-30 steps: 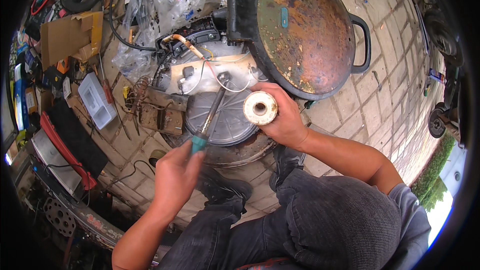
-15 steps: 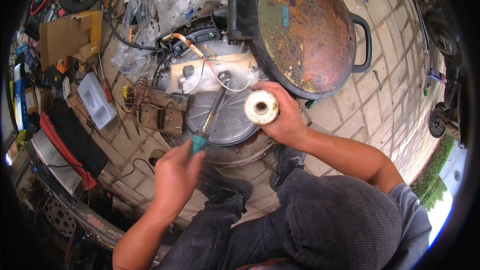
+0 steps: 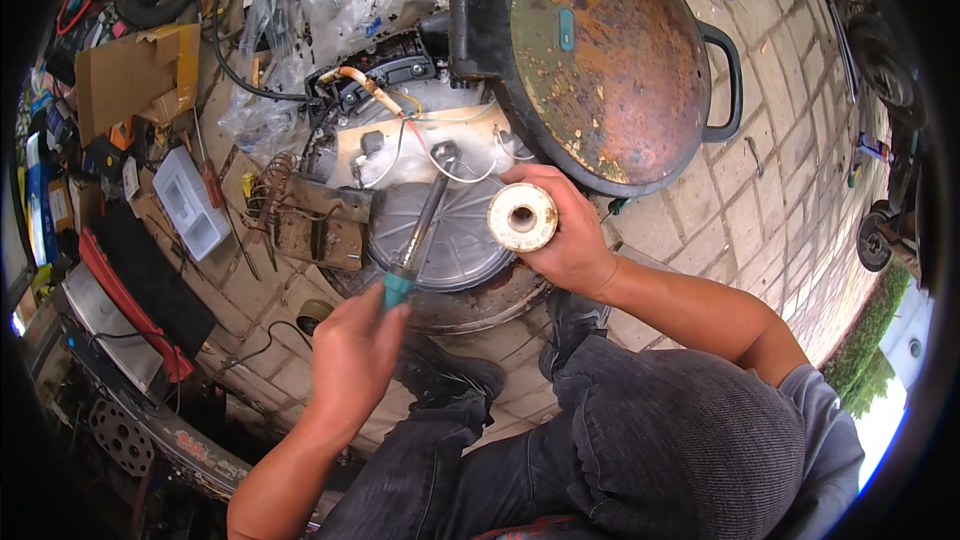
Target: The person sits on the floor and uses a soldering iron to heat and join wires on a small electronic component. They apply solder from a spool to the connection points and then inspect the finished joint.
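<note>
No lettering I can actually read here
The white spool's (image 3: 522, 238) round face, near the middle, has faint marks around the hole, way too small to make out. Small teal badge (image 3: 567, 30) on the rusty lid (image 3: 625, 80) on the far side, can't tell if there's writing on it. Pale tag (image 3: 131, 180) and blue box (image 3: 40, 185) in the left clutter, blue-and-white tube (image 3: 873, 148) off right: all too tiny to tell.

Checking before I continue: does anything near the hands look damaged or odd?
Yes: beyond the right hand, the round lid is blotched brown, with green showing only in patches, so its finish looks worn.
</note>
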A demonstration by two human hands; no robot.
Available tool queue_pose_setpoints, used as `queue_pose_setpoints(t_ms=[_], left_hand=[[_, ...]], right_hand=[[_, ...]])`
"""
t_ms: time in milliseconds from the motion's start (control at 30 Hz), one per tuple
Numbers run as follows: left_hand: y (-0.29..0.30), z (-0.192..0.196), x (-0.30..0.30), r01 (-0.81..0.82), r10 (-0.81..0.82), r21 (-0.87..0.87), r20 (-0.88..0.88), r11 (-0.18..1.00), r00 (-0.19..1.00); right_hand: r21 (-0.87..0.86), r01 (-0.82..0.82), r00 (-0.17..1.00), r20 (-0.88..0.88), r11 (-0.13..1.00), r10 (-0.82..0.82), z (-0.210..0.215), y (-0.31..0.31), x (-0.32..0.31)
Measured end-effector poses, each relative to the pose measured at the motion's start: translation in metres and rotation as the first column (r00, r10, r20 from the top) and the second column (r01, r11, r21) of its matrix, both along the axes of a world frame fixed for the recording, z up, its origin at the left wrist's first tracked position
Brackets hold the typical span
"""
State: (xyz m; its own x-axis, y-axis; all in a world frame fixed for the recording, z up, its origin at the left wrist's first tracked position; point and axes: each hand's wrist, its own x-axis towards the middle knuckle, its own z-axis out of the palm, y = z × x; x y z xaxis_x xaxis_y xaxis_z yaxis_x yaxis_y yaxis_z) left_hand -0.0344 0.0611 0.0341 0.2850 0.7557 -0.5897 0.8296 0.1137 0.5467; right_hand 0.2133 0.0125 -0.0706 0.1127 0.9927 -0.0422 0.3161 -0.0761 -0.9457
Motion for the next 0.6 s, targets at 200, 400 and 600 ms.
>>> queue_pose_setpoints(t_ms=[200,400,600], left_hand=[[-0.0006,-0.0025,-0.0011,-0.017,0.017,-0.007,0.004,1.0,1.0],[-0.001,-0.0019,-0.0003,-0.044,0.044,-0.01,0.022,0.999,0.999],[-0.0021,-0.0021,-0.0016,-0.048,0.048,-0.017,0.021,0.999,0.999]], right_hand=[[0.004,0.008,1.0,-0.006,1.0,-0.008,-0.0007,0.0006,-0.0007],[0.012,-0.003,1.0,0.009,1.0,0.003,-0.0029,0.0006,-0.0009],[0.012,-0.009,1.0,0.012,1.0,0.009,-0.0026,0.0016,-0.0016]])
